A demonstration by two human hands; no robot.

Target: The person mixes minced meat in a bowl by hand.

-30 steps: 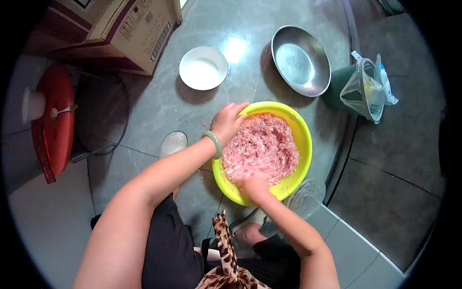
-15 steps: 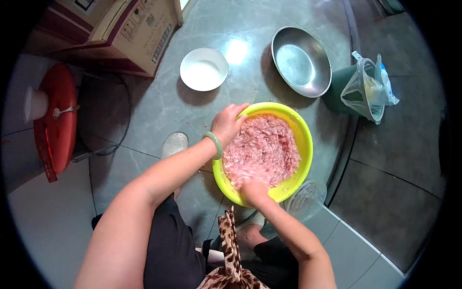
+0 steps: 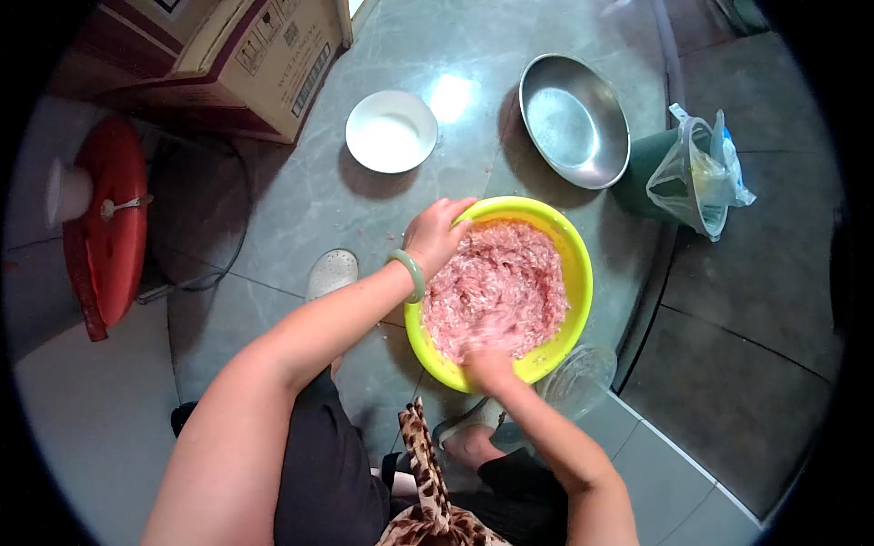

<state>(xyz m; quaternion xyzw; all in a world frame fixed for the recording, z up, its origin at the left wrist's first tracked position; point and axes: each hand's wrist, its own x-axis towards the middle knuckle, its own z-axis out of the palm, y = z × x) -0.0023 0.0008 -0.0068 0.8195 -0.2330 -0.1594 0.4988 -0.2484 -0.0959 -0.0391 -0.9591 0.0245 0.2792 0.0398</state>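
Observation:
A bright yellow-green basin (image 3: 581, 291) stands on the floor between my feet, holding a wide mass of pink minced meat (image 3: 514, 278). At its upper left, my left hand (image 3: 435, 237) is closed over the rim, with a green bangle on the wrist. My right hand (image 3: 488, 362) is down in the meat at the near side of the basin. Motion blurs its fingers and the mince partly covers them, so their shape cannot be made out.
Beyond the basin are a white bowl (image 3: 391, 132) and a steel basin (image 3: 592, 127). A lined green bin (image 3: 651, 173) stands right; a clear plastic lid (image 3: 583, 373) lies near my foot. At left are a red stool (image 3: 109, 246) and a cardboard box (image 3: 264, 82).
My right hand has shifted slightly within the mince, and the meat's surface has a changed swirl. My left hand stays on the rim. The whole view has moved a little.

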